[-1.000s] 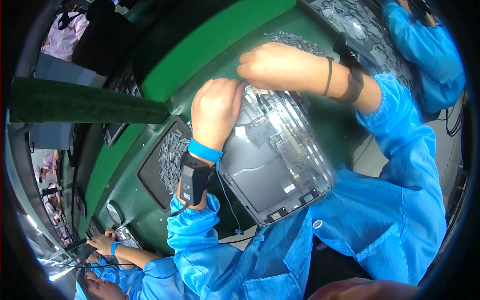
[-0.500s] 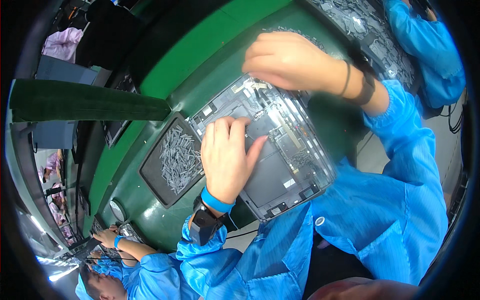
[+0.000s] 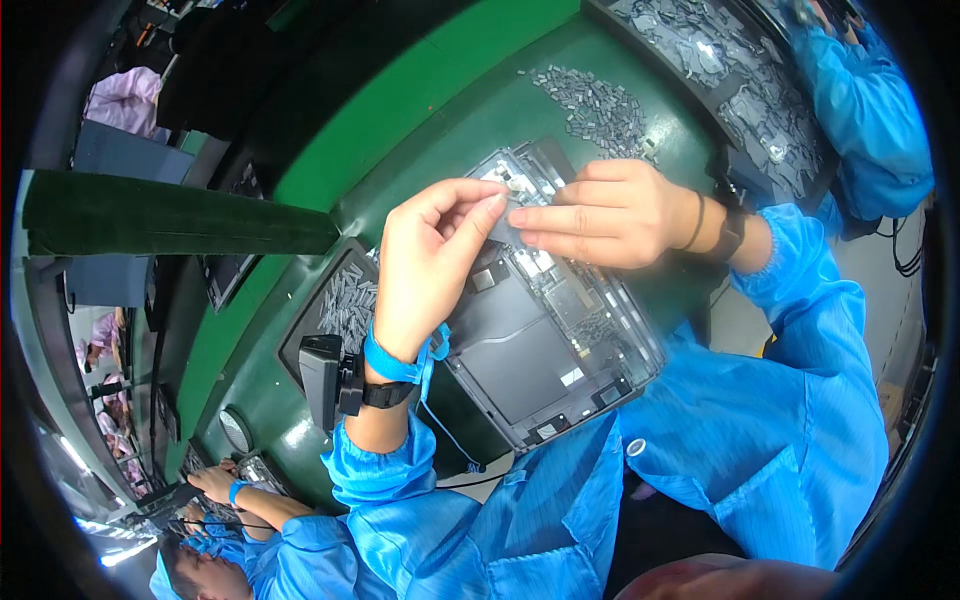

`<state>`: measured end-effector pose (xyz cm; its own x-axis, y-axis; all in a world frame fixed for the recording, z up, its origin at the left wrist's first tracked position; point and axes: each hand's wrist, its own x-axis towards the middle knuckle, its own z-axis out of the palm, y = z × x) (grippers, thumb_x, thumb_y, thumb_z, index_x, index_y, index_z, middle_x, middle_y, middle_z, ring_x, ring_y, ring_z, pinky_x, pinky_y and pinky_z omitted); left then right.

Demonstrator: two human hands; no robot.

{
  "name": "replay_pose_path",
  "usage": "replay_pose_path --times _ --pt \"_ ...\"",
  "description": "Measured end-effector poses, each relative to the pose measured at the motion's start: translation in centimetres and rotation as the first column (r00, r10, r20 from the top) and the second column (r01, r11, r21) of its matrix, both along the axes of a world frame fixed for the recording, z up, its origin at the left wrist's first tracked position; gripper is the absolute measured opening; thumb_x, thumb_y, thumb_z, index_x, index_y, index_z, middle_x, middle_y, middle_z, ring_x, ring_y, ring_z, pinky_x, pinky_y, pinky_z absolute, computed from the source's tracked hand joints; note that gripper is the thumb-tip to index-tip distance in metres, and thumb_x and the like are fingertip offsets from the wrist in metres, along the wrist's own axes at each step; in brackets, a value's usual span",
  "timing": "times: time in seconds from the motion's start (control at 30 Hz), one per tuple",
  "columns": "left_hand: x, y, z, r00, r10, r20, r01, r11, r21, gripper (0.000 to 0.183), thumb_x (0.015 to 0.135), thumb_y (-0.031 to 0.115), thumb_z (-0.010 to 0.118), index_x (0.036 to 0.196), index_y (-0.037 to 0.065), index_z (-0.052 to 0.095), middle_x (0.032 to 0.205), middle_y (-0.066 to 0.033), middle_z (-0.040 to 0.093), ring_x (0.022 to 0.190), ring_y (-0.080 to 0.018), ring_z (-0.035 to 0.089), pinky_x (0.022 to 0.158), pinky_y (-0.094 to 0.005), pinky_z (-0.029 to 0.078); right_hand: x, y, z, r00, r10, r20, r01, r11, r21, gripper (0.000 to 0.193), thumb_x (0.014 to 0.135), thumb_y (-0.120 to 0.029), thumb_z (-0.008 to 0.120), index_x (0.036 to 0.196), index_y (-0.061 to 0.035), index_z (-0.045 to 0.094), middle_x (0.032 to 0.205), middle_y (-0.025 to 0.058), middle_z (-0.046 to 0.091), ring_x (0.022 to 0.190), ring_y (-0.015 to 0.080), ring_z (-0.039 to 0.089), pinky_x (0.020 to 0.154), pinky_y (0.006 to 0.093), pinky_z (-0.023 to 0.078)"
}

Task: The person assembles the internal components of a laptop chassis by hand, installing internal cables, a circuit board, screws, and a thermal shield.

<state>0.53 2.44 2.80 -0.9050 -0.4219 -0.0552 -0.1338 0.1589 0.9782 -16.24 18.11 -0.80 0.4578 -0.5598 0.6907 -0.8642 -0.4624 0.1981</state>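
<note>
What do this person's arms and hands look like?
Blue striped cloth sleeves, gathered at the cuffs. The bare left hand has a blue wristband, thin blue cord and boxy black device on a black strap; the bare right hand, a thin dark band and wide black strap.

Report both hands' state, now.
Left hand: thumb and forefinger pinched shut over the open laptop chassis; anything held cannot be made out.
Right hand: fingers extended beside the left thumb; grip cannot be told.

Clearance around the laptop chassis [image 3: 510,350]: open worktop [image 3: 450,140] extended beyond its far edge toward the loose pile [image 3: 600,110]. At left, the small tray [image 3: 308,318] and padded post [image 3: 180,212] obstructed passage; the hands [image 3: 425,245] blocked the chassis's far end.
</note>
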Motion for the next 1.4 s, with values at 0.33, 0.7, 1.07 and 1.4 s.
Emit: replay_pose_path --times 0.33,0.7,1.07,1.4 --pt "-1.2 -2.3 -2.9 0.987 0.095 -0.132 -0.155 0.792 -0.59 0.024 0.095 0.012 0.058 0.113 -0.001 0.067 0.104 -0.0103 0.071 0.094 -0.0153 0.064 0.084 -0.0276 0.049 0.0 -1.3 0.2 0.974 -0.227 -0.009 0.226 0.973 -0.058 0.019 0.072 -0.014 0.066 0.089 -0.0056 0.07 0.099 0.0028 0.069 0.062 0.0105 0.056 0.052 0.0247 0.041" --pt "-1.8 -1.7 -3.5 0.983 0.181 -0.034 -0.171 0.828 -0.534 0.018 0.089 0.012 0.066 0.102 0.002 0.073 0.09 -0.0146 0.073 0.078 -0.016 0.069 0.073 -0.0281 0.053 1.1 -1.6 0.1 0.946 -0.315 -0.069 0.321 0.942 0.101 0.022 0.068 -0.016 0.064 0.086 -0.0052 0.069 0.094 0.0037 0.069 0.064 0.0119 0.061 0.057 0.0271 0.046" --pt "-1.9 -1.8 -4.3 0.981 0.178 -0.074 -0.188 0.804 -0.564 0.017 0.088 0.012 0.067 0.1 0.001 0.073 0.084 -0.0128 0.072 0.069 -0.0145 0.066 0.067 -0.0271 0.052 -0.1 -2.2 1.9 0.964 -0.266 -0.009 0.248 0.888 0.388 0.015 0.067 -0.015 0.065 0.074 -0.0021 0.068 0.095 0.0143 0.071 0.059 0.0219 0.066 0.052 0.0334 0.051" --pt "2.6 -2.2 -3.1 0.957 0.214 -0.194 -0.289 0.741 -0.607 0.033 0.093 0.007 0.058 0.124 -0.001 0.058 0.128 -0.0135 0.059 0.111 -0.0207 0.059 0.097 -0.0329 0.044 1.5 -1.9 1.5 0.951 -0.296 -0.095 0.297 0.778 0.554 0.035 0.071 -0.017 0.063 0.098 0.0058 0.067 0.105 0.0214 0.068 0.062 0.0271 0.067 0.056 0.0374 0.052"
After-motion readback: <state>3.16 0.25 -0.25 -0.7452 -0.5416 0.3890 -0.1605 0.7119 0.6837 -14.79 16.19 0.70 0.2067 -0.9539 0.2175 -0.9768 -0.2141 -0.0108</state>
